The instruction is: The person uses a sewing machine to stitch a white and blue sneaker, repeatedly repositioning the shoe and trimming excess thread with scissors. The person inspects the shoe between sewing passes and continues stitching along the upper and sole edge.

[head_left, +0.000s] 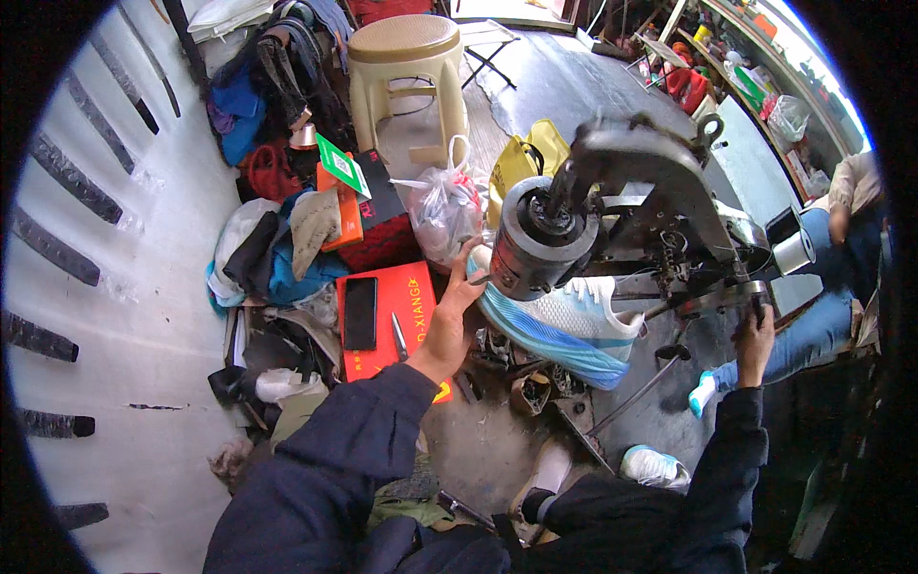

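Note:
A white sneaker with a wavy blue sole (564,330) lies on its side on the arm of a black shoe-stitching machine (636,158). My left hand (449,330) grips its toe end, with the fingers partly hidden behind the shoe. The machine's dark cylindrical head (540,239) covers part of the upper. To the right, my right hand (754,346) is closed round the crank handle (761,304) on the machine's side. A white thread spool (794,253) is mounted above that hand. The matching sneaker (655,466) rests on the floor below.
A red box lid (382,330) beside my left forearm carries a black phone (360,314) and a pointed blade (399,337). Beyond stand a plastic bag (446,212) and a beige stool (406,81). Another person's jeans-clad leg (798,340) extends in from the right.

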